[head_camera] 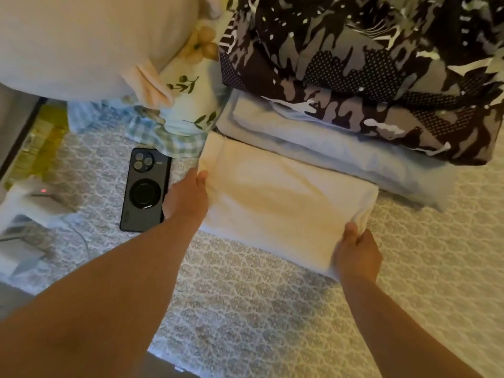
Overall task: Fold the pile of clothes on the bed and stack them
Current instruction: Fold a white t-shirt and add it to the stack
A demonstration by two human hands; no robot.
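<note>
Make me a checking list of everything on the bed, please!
Surface: patterned bedsheet.
Job's things: folded cream cloth; behind it, light blue folded cloth under camouflage-print cloth.
Clutter: black phone beside left hand; pillow; floral cloth.
Grippers: left hand grips the cream cloth's left edge; right hand pinches its right corner.
Cables: thin white cable at left.
Surroundings: white device, red light.

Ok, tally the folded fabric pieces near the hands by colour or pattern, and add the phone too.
Cream folded cloth, held by the left hand and right hand: 1
Pale blue folded cloth: 1
Dark camouflage-print folded pieces, on the blue one: 2, as far as the layers show
Black phone: 1
Total: 5
</note>
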